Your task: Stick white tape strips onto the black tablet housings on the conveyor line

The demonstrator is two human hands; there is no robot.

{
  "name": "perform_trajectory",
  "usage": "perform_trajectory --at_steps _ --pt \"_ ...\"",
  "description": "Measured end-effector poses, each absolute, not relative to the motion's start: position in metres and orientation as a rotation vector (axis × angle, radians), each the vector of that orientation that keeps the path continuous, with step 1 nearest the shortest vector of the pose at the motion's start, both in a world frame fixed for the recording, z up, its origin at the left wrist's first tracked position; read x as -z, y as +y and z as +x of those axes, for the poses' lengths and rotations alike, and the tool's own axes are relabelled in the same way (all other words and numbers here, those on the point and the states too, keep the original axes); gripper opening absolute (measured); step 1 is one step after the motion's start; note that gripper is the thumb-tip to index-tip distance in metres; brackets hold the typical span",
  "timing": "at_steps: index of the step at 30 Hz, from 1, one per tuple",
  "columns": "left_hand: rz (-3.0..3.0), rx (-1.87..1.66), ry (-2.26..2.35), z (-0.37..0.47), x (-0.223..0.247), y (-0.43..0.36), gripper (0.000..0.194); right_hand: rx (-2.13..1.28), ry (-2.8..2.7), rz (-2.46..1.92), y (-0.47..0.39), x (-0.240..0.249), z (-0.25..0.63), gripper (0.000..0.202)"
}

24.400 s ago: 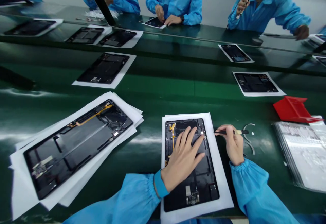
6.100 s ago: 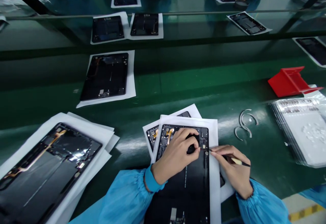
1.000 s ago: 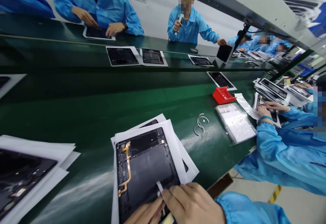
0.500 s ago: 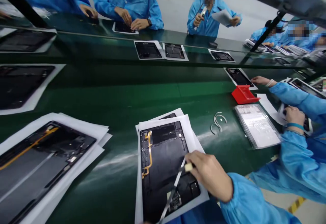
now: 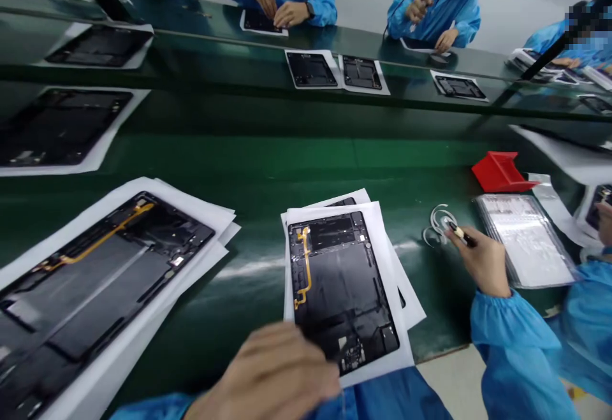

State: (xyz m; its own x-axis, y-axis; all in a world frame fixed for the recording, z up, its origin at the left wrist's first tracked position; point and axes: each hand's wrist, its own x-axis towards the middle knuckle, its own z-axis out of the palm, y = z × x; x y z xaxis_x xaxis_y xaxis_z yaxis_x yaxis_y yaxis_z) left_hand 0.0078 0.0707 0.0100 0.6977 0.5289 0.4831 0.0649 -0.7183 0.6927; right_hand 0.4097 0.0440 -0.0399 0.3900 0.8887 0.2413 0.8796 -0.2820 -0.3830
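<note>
An open tablet housing [image 5: 344, 280] with an orange flex strip lies on white sheets at the table's near edge. Over its lower left corner is my left hand [image 5: 277, 375], smeared by motion, its fingers hard to make out. To the right, my right hand [image 5: 480, 257] pinches a small dark tool with a pale block [image 5: 459, 234], its tip at the curled white strips [image 5: 437, 222] on the green table. Another open housing [image 5: 109, 280] with an orange strip rests on stacked sheets at the left.
A red bin [image 5: 502, 173] and a stack of clear trays [image 5: 530, 238] stand at the right, beside a co-worker's blue sleeve [image 5: 586, 318]. A raised shelf [image 5: 215, 98] holding more housings runs across the back. People in blue coats work beyond it.
My right hand has moved right, from the near housing to the curled strips. My left hand has come into view. The pale strip over the housing is gone. The camera has turned left.
</note>
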Motion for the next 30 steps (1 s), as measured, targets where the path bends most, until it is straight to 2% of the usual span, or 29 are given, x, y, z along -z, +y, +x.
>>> perform_trajectory --at_steps 2,4,7,9,12,15,21,23,25,30 --pt "2.118 -0.994 0.537 0.02 -0.007 0.091 0.011 0.013 -1.537 -2.292 0.041 0.039 0.417 0.051" --pt "2.038 -1.009 0.642 0.032 0.001 0.109 0.006 0.117 -1.547 -2.316 0.037 0.031 0.41 0.048" --pt "1.99 -0.941 0.74 0.046 0.016 0.131 0.006 0.108 -1.62 -2.1 0.041 0.01 0.372 0.028" --pt "1.967 -0.91 0.797 0.053 0.025 0.139 0.006 -0.259 -1.772 -1.824 0.052 -0.001 0.333 0.016" --pt "1.899 -0.892 0.853 0.06 0.033 0.145 0.011 -1.018 -1.847 -1.578 0.078 -0.005 0.281 0.022" --pt "1.825 -0.878 0.872 0.065 0.035 0.15 0.017 -1.331 -1.695 -1.454 0.101 0.004 0.256 0.026" --pt "1.807 -0.997 1.226 0.053 0.038 0.115 0.016 -1.477 -1.633 -1.339 0.113 0.018 0.257 0.033" --pt "2.025 -1.021 1.253 0.044 0.042 0.081 0.014 -1.482 -1.673 -1.328 0.114 0.017 0.257 0.023" --pt "2.319 -0.922 1.144 0.036 0.046 0.046 0.02 -1.454 -1.724 -1.334 0.115 0.018 0.255 0.014" --pt "2.631 -0.5 1.104 0.03 0.058 0.0 0.045 -1.376 -1.724 -1.337 0.12 0.023 0.254 0.018"
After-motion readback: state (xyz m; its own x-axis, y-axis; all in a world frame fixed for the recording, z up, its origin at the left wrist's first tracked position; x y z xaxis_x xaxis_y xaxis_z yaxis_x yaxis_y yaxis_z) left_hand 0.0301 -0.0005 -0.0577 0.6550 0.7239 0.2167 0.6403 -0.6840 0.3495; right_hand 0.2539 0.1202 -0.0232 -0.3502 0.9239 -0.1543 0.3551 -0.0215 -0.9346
